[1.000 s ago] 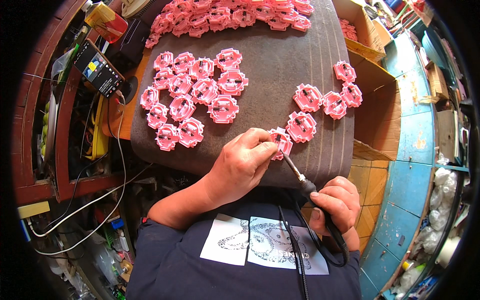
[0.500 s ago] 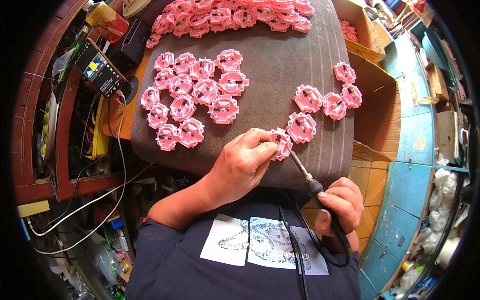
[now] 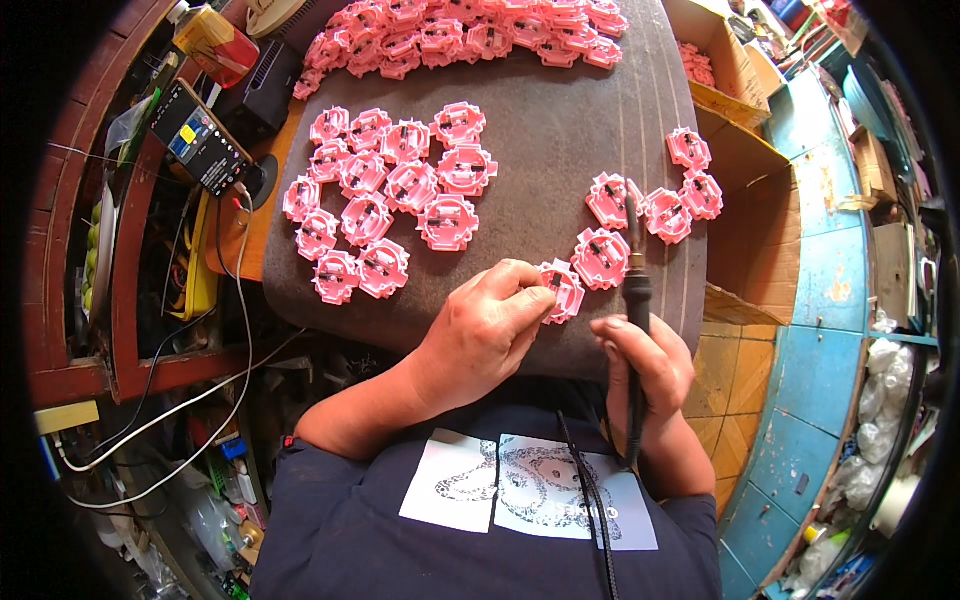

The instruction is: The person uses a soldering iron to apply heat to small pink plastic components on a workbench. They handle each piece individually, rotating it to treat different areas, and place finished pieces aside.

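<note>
My left hand [image 3: 495,320] is closed, thumb and fingertips pinched at the left edge of a pink plastic housing [image 3: 564,292]. Small dark and metal parts sit inside that housing; exactly what the fingertips grip is hidden. My right hand [image 3: 655,365] is wrapped round the black handle of a soldering iron [image 3: 637,288]. The iron stands nearly upright in view, its tip pointing away from me and apart from the held housing. Beyond the left hand's housing lies another pink housing [image 3: 601,259], with several more in a bent line toward the right edge.
A group of pink housings [image 3: 365,219] lies on the left of the dark work surface [image 3: 545,130], with a large heap [image 3: 440,38] at its far edge. Cardboard boxes [image 3: 755,215] stand on the right. A phone [image 3: 203,140] on a stand and a cable [image 3: 246,330] are at left.
My right hand has moved up and left, swinging the soldering iron off the near housing until its tip points away from me. My left hand has stayed in place.
</note>
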